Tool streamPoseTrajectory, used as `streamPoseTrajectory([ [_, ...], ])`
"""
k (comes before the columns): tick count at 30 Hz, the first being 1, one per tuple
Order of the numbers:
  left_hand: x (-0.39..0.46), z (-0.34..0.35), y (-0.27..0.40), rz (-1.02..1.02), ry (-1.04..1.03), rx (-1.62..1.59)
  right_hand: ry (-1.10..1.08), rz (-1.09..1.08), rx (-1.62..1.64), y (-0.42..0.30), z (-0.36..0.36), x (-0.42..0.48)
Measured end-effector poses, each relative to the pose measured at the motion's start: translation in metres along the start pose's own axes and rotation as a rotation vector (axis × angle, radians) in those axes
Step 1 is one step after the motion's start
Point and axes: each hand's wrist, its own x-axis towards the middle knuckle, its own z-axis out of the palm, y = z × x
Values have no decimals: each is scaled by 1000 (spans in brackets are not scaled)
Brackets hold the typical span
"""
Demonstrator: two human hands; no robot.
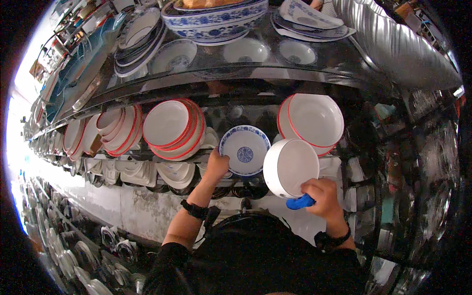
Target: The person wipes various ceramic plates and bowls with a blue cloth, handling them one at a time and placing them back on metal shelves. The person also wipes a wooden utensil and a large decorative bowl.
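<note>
My left hand [218,164] grips the left rim of a blue-and-white patterned plate [245,150], with its round medallion facing me. In my right hand [323,195] is a deep white bowl [291,167], held by its lower right rim, together with a blue cloth [300,202] bunched under the fingers. The bowl's left side is close to the plate's right edge; I cannot tell if they touch. Behind the bowl, red-rimmed white dishes [315,120] stand partly covered by it. Left of the plate is a stack of red-rimmed white plates [167,123].
A dark glossy upper shelf [250,72] carries a large blue-and-white bowl [217,24], stacked oval dishes [138,33] and folded-edge plates [311,18]. A ribbed silvery dish [402,40] juts out at upper right. White dishes [175,172] line a lower shelf. Glassware crowds the right side.
</note>
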Motion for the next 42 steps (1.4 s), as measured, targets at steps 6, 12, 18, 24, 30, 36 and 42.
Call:
streamPoseTrajectory([
  [6,14,1,-16,-18,58,-139,26,14,-5,-2,-5,-15],
  [12,-22,-63,67,-40,41,-151,39,-32,43,0,2,-13],
  [18,-39,-139,107,-256,170,-423,31,-138,130,-4,22,7],
  [24,-18,-217,98,-10,264,-154,-54,-175,199,-27,30,35],
  [30,22,-284,75,-61,240,-4,-34,-214,233,-50,53,49],
  [36,52,-324,65,292,-98,786,-1,-153,212,-79,73,61],
  [42,80,-317,71,-56,62,394,20,-76,219,-101,92,63],
])
